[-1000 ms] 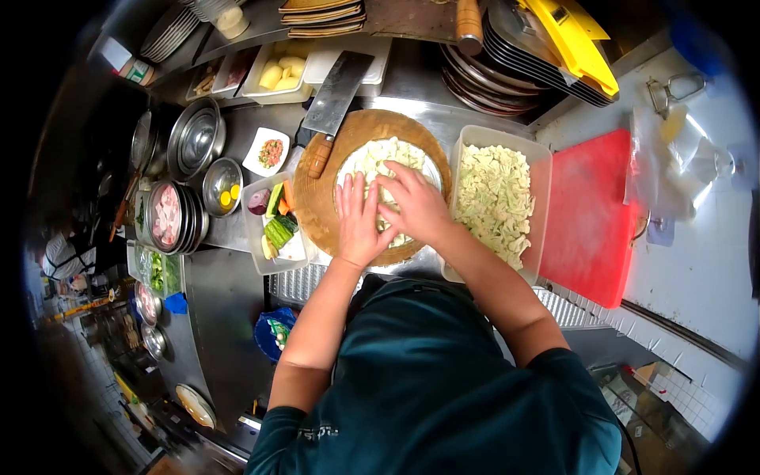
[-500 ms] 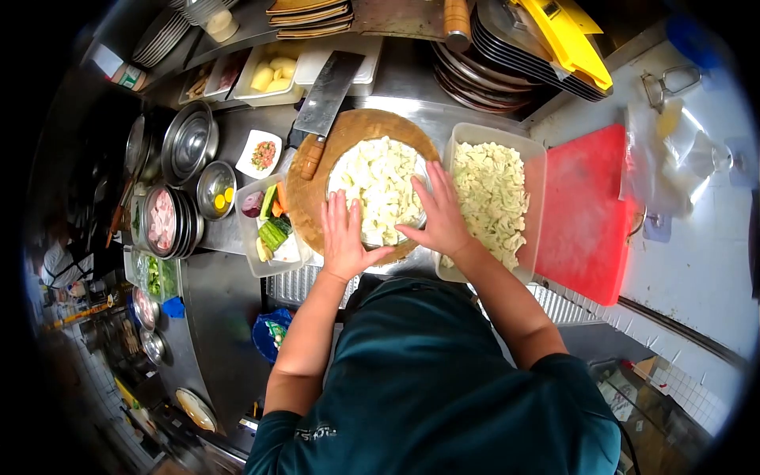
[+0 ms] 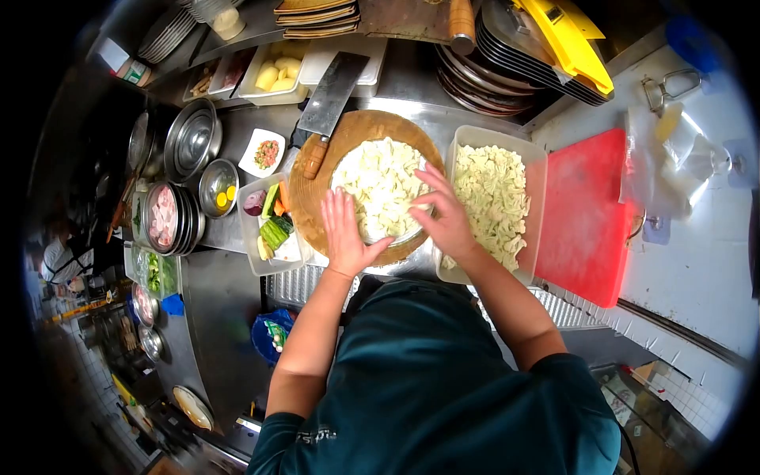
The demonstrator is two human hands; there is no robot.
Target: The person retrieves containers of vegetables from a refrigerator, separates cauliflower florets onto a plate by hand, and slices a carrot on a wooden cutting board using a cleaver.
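Cut cauliflower (image 3: 385, 180) fills a round metal dish whose rim (image 3: 402, 237) shows at the lower right. The dish sits on a thick round wooden chopping board (image 3: 309, 207). My left hand (image 3: 348, 237) lies along the dish's lower left side, fingers stretched out and thumb spread. At the right side is my right hand (image 3: 444, 218), its fingers bent and apart over the edge, with nothing visible in them. A cleaver (image 3: 332, 95) rests with its handle on the board. Right of the board stands a plastic tub (image 3: 538, 198) of more cauliflower pieces.
A tub of cut vegetables (image 3: 275, 226) stands left of the board, near a small dish of diced food (image 3: 263, 153) and a bowl with yolks (image 3: 218, 188). A red cutting board (image 3: 586, 218) is at right. Stacked plates (image 3: 483, 83) stand behind.
My right hand has lifted slightly and its fingers have bent, where they lay flatter along the dish before. My left hand has stayed at the dish's left side.
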